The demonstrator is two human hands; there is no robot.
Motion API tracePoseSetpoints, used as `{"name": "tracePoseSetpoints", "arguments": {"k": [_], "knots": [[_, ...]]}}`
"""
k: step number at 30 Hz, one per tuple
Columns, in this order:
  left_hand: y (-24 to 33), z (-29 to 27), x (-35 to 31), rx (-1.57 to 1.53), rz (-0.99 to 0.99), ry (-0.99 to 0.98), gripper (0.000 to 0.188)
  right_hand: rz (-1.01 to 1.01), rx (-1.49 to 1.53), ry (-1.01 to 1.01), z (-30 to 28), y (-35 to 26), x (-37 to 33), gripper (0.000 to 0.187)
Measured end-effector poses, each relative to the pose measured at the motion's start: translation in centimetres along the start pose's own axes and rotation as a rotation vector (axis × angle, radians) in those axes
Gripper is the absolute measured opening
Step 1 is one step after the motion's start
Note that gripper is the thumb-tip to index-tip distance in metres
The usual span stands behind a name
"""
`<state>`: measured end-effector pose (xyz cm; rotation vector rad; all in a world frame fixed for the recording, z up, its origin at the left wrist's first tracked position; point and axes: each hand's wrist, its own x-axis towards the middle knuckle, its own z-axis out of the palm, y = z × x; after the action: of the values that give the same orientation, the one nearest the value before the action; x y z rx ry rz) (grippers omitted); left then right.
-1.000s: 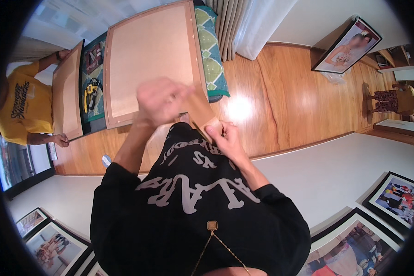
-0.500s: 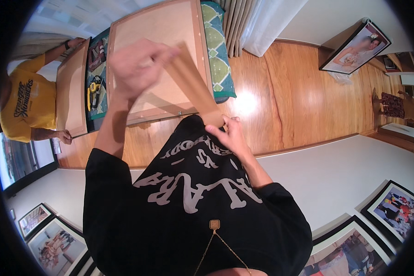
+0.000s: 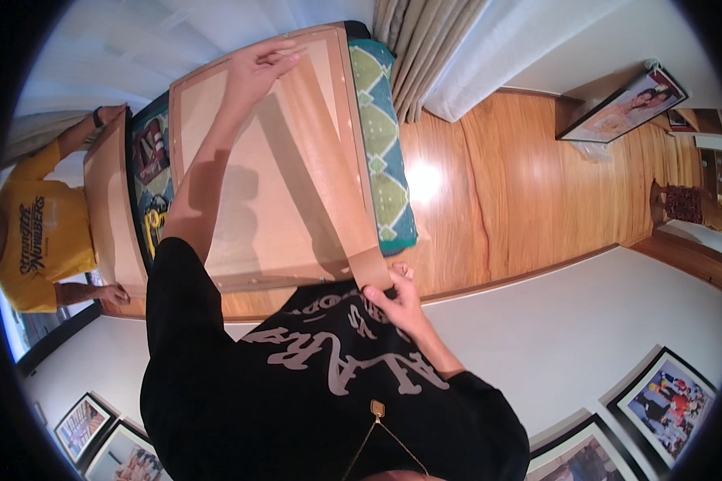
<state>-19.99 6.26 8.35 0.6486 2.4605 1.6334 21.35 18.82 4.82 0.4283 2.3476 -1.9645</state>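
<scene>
A long strip of brown tape point(image 3: 322, 164) stretches at a slant above the back of a large picture frame point(image 3: 229, 228), casting a shadow on its tan backing board. My left hand point(image 3: 258, 70) reaches to the frame's far side, its fingers closed on the strip's far end. Near the frame's close right corner, my right hand point(image 3: 397, 295) pinches the near end between thumb and fingers, just in front of my black shirt. The frame lies face down on a green patterned cloth point(image 3: 383, 144).
At the left, a person in a yellow shirt point(image 3: 52, 232) steadies another backed frame point(image 3: 112, 208). Between the frames lie a yellow and black tool point(image 3: 155, 224) and a dark red item point(image 3: 150, 152). A framed portrait point(image 3: 622, 104) leans at the right; curtains point(image 3: 417, 56) hang behind.
My left hand has moved away to the far edge of the frame, drawing the tape out longer. My right hand keeps hold of the near end. The view has tilted up a little.
</scene>
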Motion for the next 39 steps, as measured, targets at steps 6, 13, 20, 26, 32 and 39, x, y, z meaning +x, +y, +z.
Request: {"name": "tracePoseSetpoints", "arguments": {"k": [6,13,20,26,32,39], "knots": [[-11.4,5.6,11.2,-0.103,-0.230,-0.227,0.023,0.139,0.073,0.141,1.2,-1.4,9.8,0.027],[-17.8,9.8,16.9,0.575,0.148,0.074,0.019,0.255,0.132,0.158,0.7,-1.6,18.5,0.028],[-19.0,11.1,17.5,0.615,0.112,0.121,0.019,0.290,0.124,0.140,0.9,-1.3,20.0,0.029],[-18.6,11.1,17.4,0.509,0.071,0.116,0.020,0.270,0.148,0.161,1.0,-1.4,20.0,0.028],[-17.8,11.3,17.4,0.499,0.052,0.136,0.018,0.281,0.156,0.169,1.0,-1.2,19.9,0.027],[-19.2,11.3,17.7,0.583,0.089,0.223,0.025,0.293,0.165,0.175,1.4,-1.0,20.0,0.028]]}}
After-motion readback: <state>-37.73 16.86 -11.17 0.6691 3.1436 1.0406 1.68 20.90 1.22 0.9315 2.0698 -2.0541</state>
